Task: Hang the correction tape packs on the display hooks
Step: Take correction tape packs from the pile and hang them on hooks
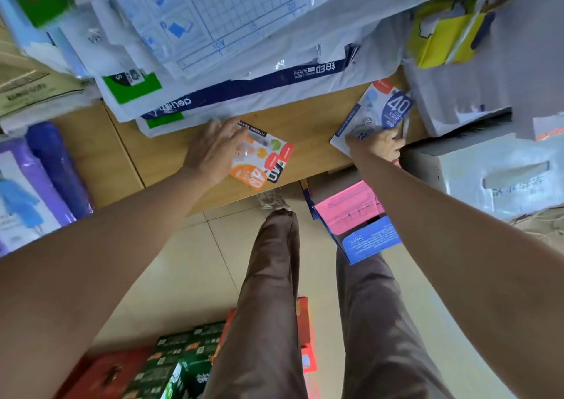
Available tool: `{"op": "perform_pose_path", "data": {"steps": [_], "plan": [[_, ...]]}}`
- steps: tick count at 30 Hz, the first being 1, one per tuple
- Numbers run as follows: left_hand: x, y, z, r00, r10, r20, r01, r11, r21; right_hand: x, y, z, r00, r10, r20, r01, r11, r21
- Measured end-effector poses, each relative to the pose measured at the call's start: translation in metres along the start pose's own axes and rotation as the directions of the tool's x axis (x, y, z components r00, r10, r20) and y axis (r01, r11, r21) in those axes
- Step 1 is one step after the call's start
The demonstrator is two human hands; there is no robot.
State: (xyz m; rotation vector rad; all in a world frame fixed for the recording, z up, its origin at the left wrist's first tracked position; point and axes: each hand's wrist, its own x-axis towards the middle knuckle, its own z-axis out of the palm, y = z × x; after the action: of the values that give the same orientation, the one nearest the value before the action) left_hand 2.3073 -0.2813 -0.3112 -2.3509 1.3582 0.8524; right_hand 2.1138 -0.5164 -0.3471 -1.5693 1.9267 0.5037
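Observation:
An orange and white correction tape pack [265,157] lies flat on the wooden counter [308,130]. My left hand [213,148] rests on its left part with the fingers spread. Further right, a blue and white correction tape pack [377,112] marked 40 is tilted up off the counter. My right hand [378,147] grips its near lower edge with curled fingers. No display hooks are in view.
Stacks of plastic-wrapped paper and folders [213,47] cover the back of the counter. A yellow packet [442,38] and white boxes [494,173] are at the right. Purple rolls [58,166] lie at the left. Pink and blue packs [357,221] and boxes [183,365] sit on the floor by my legs.

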Motion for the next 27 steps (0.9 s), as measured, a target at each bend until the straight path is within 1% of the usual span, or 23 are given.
{"op": "perform_pose_path", "data": {"steps": [4, 6, 9, 12, 13, 15, 16, 17, 20, 23, 27], "plan": [[-0.004, -0.008, 0.010, 0.991, -0.099, -0.084, 0.092, 0.992, -0.084, 0.003, -0.005, 0.006, 0.996, 0.045, -0.080, -0.047, 0.999, -0.019], [-0.008, -0.011, 0.016, 0.973, -0.179, -0.145, 0.158, 0.976, -0.147, 0.004, -0.003, 0.008, 0.997, 0.029, -0.075, -0.029, 1.000, 0.010], [-0.017, -0.007, 0.022, 0.934, -0.317, -0.165, 0.273, 0.931, -0.242, 0.005, 0.002, 0.008, 0.999, 0.004, -0.054, 0.000, 0.997, 0.072], [-0.029, 0.003, 0.024, 0.890, -0.413, -0.196, 0.315, 0.865, -0.391, 0.002, 0.002, 0.005, 0.999, -0.009, -0.040, 0.014, 0.993, 0.114], [-0.033, 0.007, 0.024, 0.881, -0.436, -0.183, 0.317, 0.832, -0.456, 0.002, 0.002, 0.004, 0.999, -0.025, -0.040, 0.030, 0.991, 0.129], [-0.040, 0.016, 0.024, 0.864, -0.495, -0.094, 0.338, 0.707, -0.622, 0.001, 0.005, 0.004, 0.996, -0.081, -0.042, 0.086, 0.983, 0.163], [-0.043, 0.021, 0.024, 0.851, -0.524, -0.045, 0.360, 0.643, -0.676, 0.000, 0.007, 0.005, 0.993, -0.109, -0.046, 0.116, 0.978, 0.175], [-0.046, 0.026, 0.024, 0.842, -0.539, -0.021, 0.371, 0.607, -0.703, -0.001, 0.010, 0.006, 0.989, -0.134, -0.059, 0.143, 0.972, 0.185], [-0.053, 0.038, 0.027, 0.828, -0.560, 0.000, 0.375, 0.553, -0.744, -0.007, 0.017, 0.010, 0.973, -0.201, -0.116, 0.220, 0.957, 0.189], [-0.059, 0.047, 0.028, 0.819, -0.573, 0.029, 0.364, 0.480, -0.798, -0.016, 0.021, 0.014, 0.960, -0.250, -0.124, 0.268, 0.949, 0.168], [-0.061, 0.052, 0.029, 0.842, -0.539, 0.024, 0.322, 0.466, -0.824, -0.016, 0.024, 0.016, 0.939, -0.330, -0.093, 0.336, 0.939, 0.068]]}}
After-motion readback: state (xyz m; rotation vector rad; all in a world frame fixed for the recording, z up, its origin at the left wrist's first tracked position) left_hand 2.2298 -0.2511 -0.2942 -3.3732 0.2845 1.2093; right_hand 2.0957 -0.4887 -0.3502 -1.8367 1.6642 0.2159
